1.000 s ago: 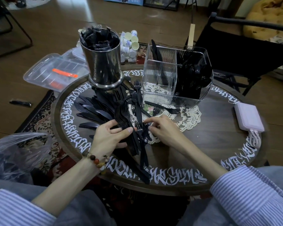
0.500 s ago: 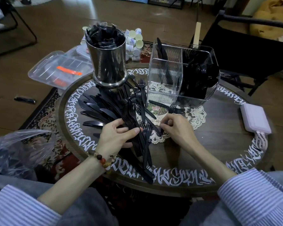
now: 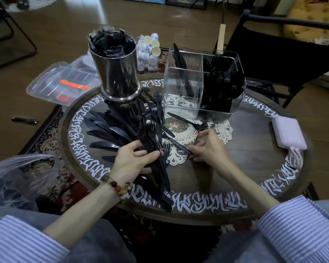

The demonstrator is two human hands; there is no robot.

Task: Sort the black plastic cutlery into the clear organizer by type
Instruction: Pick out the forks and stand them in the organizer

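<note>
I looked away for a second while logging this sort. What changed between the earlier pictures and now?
The right hand drew back from the left hand, to the right across the doily, and now pinches a single black piece lying there. The left hand kept its grip on the fork stack. The organizer and knives stayed put.

Right hand (image 3: 207,149), formerly at the stacked forks (image 3: 154,152) beside the left hand (image 3: 133,162), now lies further right, fingers pinching a single fork (image 3: 179,145) over the doily (image 3: 180,133).
</note>
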